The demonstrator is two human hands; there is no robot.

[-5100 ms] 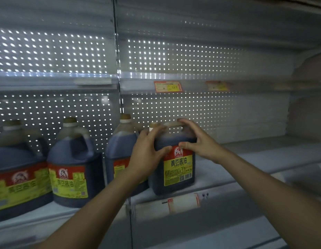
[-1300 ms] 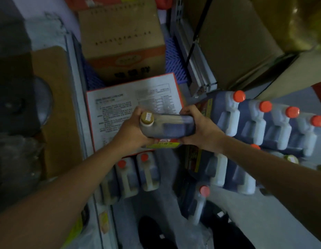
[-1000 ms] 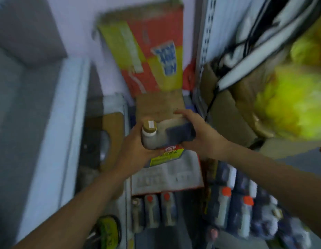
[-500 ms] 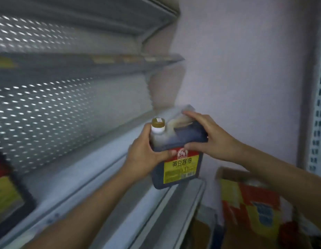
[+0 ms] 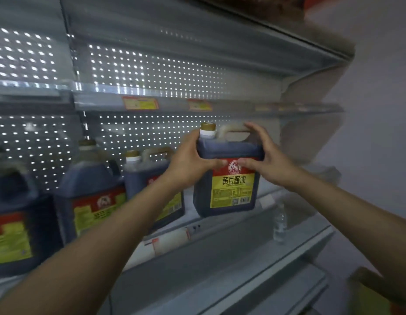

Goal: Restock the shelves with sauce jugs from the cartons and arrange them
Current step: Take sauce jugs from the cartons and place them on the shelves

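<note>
I hold a dark sauce jug with a gold cap and a red and yellow label upright in both hands. My left hand grips its left shoulder below the cap. My right hand grips its right shoulder beside the handle. The jug hangs at the front edge of the grey metal shelf, to the right of a row of three like jugs: one next to it, a larger one and one at the far left.
The shelf has a perforated back panel, and an upper shelf with price tags runs above. A small clear bottle stands on the lower ledge to the right. A cardboard carton sits at the bottom right by the wall.
The jug was lifted from the cartons on the floor. My view swung left from the wall end to the shelf, and the jug now hangs beside the shelved jugs.
</note>
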